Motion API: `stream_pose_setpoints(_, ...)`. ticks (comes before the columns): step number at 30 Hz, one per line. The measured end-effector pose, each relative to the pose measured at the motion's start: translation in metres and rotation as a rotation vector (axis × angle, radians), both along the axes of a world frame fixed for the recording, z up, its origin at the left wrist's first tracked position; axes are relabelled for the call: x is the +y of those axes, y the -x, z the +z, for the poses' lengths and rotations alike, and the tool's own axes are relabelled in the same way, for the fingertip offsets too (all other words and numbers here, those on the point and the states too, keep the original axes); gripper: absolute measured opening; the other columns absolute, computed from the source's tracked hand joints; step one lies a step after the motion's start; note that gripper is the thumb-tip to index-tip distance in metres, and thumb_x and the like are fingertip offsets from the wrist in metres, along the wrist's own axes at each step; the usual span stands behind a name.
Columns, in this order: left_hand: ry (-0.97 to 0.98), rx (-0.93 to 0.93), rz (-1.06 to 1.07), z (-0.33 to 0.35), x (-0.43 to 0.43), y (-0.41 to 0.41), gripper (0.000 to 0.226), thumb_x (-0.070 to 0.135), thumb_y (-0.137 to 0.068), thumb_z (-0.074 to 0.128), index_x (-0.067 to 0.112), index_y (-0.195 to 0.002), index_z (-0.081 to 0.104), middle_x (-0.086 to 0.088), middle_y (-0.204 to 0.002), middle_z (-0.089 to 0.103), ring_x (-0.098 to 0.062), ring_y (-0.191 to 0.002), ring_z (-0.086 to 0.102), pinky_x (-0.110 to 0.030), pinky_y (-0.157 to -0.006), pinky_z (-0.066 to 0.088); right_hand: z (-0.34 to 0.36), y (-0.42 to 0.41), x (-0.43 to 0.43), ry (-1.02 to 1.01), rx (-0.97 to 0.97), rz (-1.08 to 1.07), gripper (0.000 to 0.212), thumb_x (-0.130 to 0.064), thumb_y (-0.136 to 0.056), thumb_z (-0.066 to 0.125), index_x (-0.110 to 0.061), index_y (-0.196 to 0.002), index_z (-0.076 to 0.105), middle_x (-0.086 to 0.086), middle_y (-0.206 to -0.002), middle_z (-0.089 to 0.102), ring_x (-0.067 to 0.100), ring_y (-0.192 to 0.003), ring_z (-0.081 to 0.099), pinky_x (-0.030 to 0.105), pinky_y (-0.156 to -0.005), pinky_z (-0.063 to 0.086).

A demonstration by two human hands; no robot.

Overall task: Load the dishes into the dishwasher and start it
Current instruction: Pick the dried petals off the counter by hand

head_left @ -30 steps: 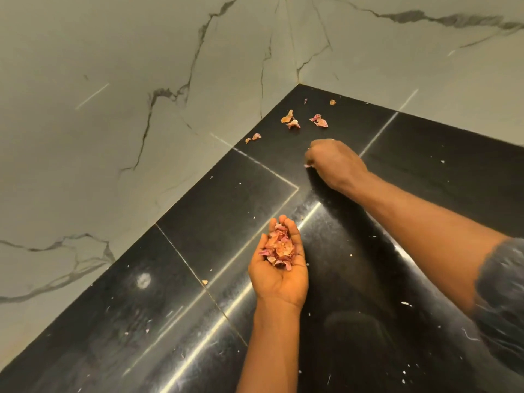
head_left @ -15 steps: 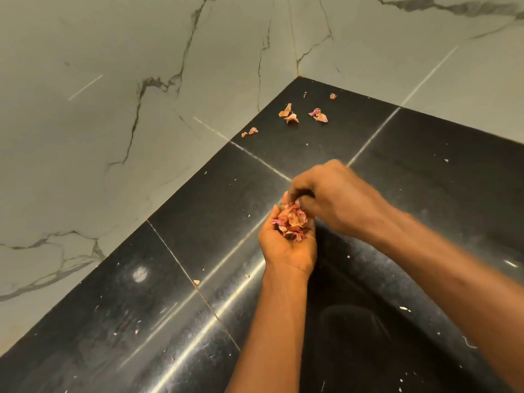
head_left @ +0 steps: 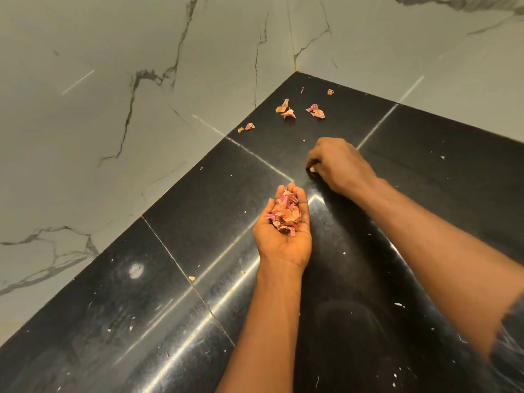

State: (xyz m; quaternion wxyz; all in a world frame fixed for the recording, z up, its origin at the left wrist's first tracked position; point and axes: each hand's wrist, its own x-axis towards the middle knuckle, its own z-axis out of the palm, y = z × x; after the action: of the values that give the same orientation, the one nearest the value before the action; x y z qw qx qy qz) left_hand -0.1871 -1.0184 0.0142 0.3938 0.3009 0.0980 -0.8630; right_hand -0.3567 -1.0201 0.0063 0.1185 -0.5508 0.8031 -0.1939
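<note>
Peels (head_left: 284, 215) heap in open-cupped left hand (head_left: 282, 242); right hand (head_left: 338, 165) curls its grip, contents unclear, short of corner scraps (head_left: 286, 110)

Two walls (head_left: 85, 137) of pale marble-look tile were noted, crossed by dark grey veins and joined at a corner (head_left: 295, 52). Below them a polished black stone surface (head_left: 198, 208) was laid in large slabs, divided by thin pale joints (head_left: 175, 259). Light was reflected in long bright streaks (head_left: 198, 327). White specks were scattered over it, and a pale round smudge (head_left: 136, 270) was recorded near the left wall.
</note>
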Motion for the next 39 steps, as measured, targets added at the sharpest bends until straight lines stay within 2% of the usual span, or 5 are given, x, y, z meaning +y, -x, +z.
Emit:
stream_pose_setpoints(12, 0.065, -0.057, -0.122, -0.004, -0.011, 0.018, 0.032, 0.014, -0.102, 0.043, -0.005, -0.109, 0.068, -0.021, -0.103, 0.072, -0.03, -0.099, 0.069, -0.042, -0.08, 0.061, 0.067, -0.023, 0.023, 0.15, -0.367, 0.102, 0.003, -0.024, -0.087, 0.078, -0.026, -0.088, 0.08, -0.014, -0.08, 0.073, -0.003, -0.077, 0.066, 0.02, -0.072, 0.051)
stream_pose_setpoints(22, -0.014, 0.019, -0.093, 0.004, -0.002, 0.007, 0.031, 0.009, -0.096, 0.049, -0.01, -0.114, 0.066, -0.025, -0.116, 0.069, -0.034, -0.117, 0.063, -0.051, -0.081, 0.059, 0.012, 0.103, -0.106, -0.176, -0.042, -0.116, 0.064, -0.039, -0.096, 0.065, -0.018, -0.151, 0.041, 0.016, -0.153, 0.034, 0.038, -0.14, 0.037, 0.05, -0.111, 0.038)
stream_pose_setpoints(29, 0.003, 0.012, -0.078, 0.011, -0.009, -0.007, 0.031, 0.009, -0.096, 0.05, -0.01, -0.114, 0.066, -0.025, -0.112, 0.069, -0.036, -0.11, 0.066, -0.052, -0.083, 0.058, -0.01, 0.087, -0.096, 0.056, 0.169, -0.138, 0.017, 0.002, -0.086, 0.064, -0.01, -0.092, 0.074, 0.017, -0.097, 0.068, 0.036, -0.089, 0.066, 0.049, -0.082, 0.057)
stream_pose_setpoints(36, 0.01, -0.023, -0.083, 0.004, -0.018, 0.014, 0.033, 0.01, -0.097, 0.048, -0.01, -0.118, 0.064, -0.026, -0.112, 0.069, -0.034, -0.119, 0.062, -0.052, -0.082, 0.057, 0.045, 0.04, -0.025, 0.202, -0.453, -0.071, 0.011, -0.007, -0.082, 0.08, -0.018, -0.082, 0.078, -0.007, -0.068, 0.073, 0.0, -0.066, 0.071, 0.018, -0.072, 0.056)
stream_pose_setpoints(39, 0.044, -0.083, -0.116, 0.0, -0.023, 0.027, 0.033, 0.011, -0.098, 0.046, -0.008, -0.116, 0.065, -0.024, -0.108, 0.071, -0.033, -0.106, 0.068, -0.047, -0.082, 0.059, 0.069, 0.002, 0.003, 0.105, -0.38, 0.102, 0.016, -0.008, -0.084, 0.078, -0.024, -0.087, 0.08, -0.011, -0.073, 0.074, -0.003, -0.072, 0.069, 0.017, -0.072, 0.056)
